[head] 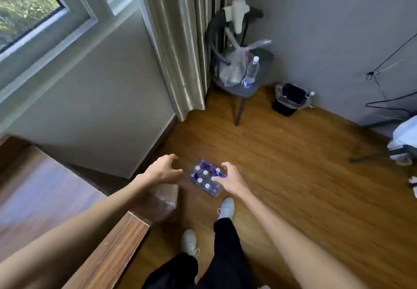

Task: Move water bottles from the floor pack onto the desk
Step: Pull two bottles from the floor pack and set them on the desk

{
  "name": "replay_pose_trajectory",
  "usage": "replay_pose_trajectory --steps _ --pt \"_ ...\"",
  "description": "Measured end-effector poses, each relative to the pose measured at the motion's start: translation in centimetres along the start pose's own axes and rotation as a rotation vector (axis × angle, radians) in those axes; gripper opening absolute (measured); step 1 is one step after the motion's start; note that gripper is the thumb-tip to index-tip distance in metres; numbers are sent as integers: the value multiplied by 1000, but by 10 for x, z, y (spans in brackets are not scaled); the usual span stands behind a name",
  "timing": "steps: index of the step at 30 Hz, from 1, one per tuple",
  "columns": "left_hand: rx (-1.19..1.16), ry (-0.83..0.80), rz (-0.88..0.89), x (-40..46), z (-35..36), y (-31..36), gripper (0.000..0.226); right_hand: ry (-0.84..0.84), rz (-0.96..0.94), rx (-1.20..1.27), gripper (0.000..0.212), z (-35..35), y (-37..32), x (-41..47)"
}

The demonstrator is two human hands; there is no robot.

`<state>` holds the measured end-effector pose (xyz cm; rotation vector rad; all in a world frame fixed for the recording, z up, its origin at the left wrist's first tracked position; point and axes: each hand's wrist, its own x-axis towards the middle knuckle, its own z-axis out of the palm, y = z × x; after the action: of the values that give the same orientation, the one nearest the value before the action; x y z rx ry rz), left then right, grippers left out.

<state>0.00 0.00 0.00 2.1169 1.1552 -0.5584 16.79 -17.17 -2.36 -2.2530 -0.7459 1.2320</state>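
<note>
A plastic-wrapped pack of water bottles (205, 178) with white caps and purple labels stands on the wooden floor just ahead of my feet. My left hand (164, 169) hovers to the left of the pack, fingers spread and curled, holding nothing. My right hand (232, 178) reaches over the pack's right side, fingers apart, its thumb over one cap; whether it touches is unclear. The wooden desk (56, 209) fills the lower left, under my left forearm.
A grey chair (248, 85) in the corner carries a plastic bag and one upright water bottle (251, 72). A black bin (288, 99) stands by the wall. Curtain and window are at the left; clothes and cables at the right edge. A clear plastic item (167, 200) lies beside the desk.
</note>
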Motion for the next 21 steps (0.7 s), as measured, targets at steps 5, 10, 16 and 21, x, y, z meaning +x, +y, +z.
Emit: replay_pose_trajectory --steps 5,10,16,21 --pt "-24 -82 -126 67 40 25 66 -74 89 -17 60 -11 45 73" --pt "-40 -162 -245 128 90 21 57 -137 168 -18 58 1 93 148" --pt "-48 -226 -311 208 156 -1 52 -213 225 -23 48 45 156 229" --pt "-90 -179 -337 272 216 -16 43 -256 258 -23 36 97 214 287"
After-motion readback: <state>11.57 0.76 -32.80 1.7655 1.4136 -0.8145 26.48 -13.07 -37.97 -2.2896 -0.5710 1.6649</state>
